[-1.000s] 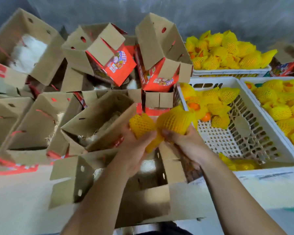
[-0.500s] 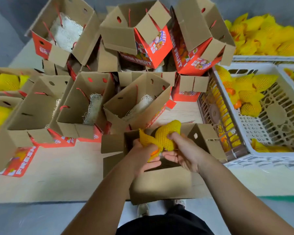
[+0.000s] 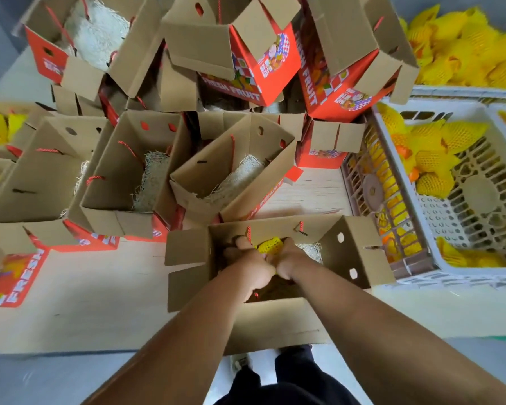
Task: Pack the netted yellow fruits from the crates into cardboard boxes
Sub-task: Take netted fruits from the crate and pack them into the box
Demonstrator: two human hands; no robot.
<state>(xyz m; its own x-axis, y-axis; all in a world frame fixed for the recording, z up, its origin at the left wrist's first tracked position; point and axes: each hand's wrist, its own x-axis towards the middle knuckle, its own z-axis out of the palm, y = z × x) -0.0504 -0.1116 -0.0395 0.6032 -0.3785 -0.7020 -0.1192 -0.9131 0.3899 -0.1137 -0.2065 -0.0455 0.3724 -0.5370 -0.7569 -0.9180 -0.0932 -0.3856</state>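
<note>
A pale wood-grain counter point(image 3: 79, 302) carries the work, with grey floor point(image 3: 41, 381) along its near edge and a grey surface at the far left. At the far left, open cardboard boxes point(image 3: 0, 133) already show yellow netted fruit. A red-sided box point(image 3: 12, 276) at the near left reads "FRESH" in white letters. Beyond it stand several open boxes point(image 3: 129, 176) with red rope handles and pale shredded padding point(image 3: 154, 182) in their bottoms. Further back, tipped boxes are piled up; one red panel point(image 3: 246, 83) reads "FRESH FRUIT" beside a cartoon picture, and another to its right reads "FRUIT".

In the centre near edge, the open box point(image 3: 275, 320) holds both hands. The left hand point(image 3: 246, 264) and right hand point(image 3: 289, 258) are down inside it, pressed close together, fingers curled round a netted yellow fruit point(image 3: 270, 245) that sits low in the box above the padding.

To the right stands a white plastic crate point(image 3: 456, 229) with a few netted fruits point(image 3: 433, 159) at its far end, stacked on a brownish crate point(image 3: 371, 194) with more fruit inside. Far right, another crate is heaped with netted fruits point(image 3: 465, 48).
</note>
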